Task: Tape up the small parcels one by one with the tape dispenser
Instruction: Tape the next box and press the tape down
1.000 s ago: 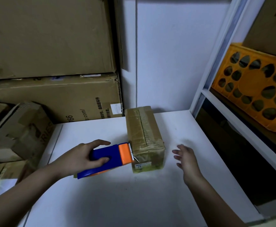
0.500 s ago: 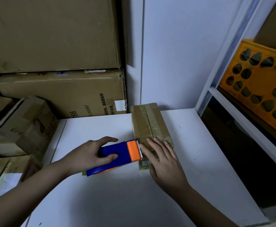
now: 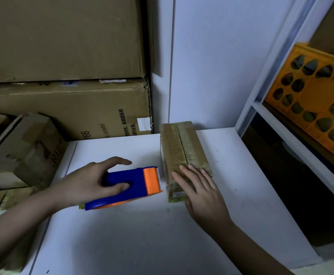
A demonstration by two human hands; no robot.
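A small brown cardboard parcel [image 3: 182,147], wrapped in clear tape, lies lengthwise on the white table [image 3: 122,235]. My right hand [image 3: 199,185] rests flat with straight fingers on the parcel's near end. My left hand [image 3: 90,181] grips a blue tape dispenser [image 3: 126,185] with an orange head. The dispenser's toothed edge sits just left of the parcel's near left side, with a short strip of tape between them.
Large cardboard boxes [image 3: 67,108] are stacked behind and to the left of the table. A smaller opened box [image 3: 23,149] sits at the left edge. On the right, a white shelf frame [image 3: 271,120] holds an orange perforated crate [image 3: 315,108].
My right hand moved from the table onto the parcel's near end. The dispenser drew back slightly left from the parcel's side. The camera view shifted a little.
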